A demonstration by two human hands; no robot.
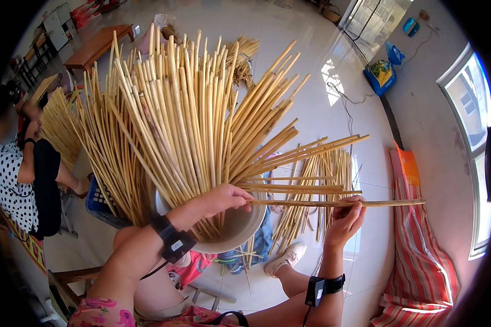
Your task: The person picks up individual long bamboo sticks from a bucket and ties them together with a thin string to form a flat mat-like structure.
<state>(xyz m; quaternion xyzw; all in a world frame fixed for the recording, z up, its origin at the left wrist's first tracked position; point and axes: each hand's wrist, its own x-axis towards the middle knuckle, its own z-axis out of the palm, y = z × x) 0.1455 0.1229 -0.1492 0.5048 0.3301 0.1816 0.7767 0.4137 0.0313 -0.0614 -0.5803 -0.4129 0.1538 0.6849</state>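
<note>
A single thin tan stick (300,204) lies nearly level across the front of me, held at two places. My left hand (223,199) pinches its left end over the rim of a pale basin (240,234). Further right, my right hand (346,217) is closed round the stick, and its tip sticks out beyond the fingers. A thick fan of similar sticks (185,114) stands in the basin, spreading left, up and right. Several sticks (311,189) lean out over the right rim, just above the held one.
Loose sticks (303,218) lie on the floor to the right. A blue crate (101,201) stands left of the basin. Another person (33,163) sits at far left beside more sticks. A red striped cloth (414,245) hangs by the right wall; a wooden bench (99,46) stands far back.
</note>
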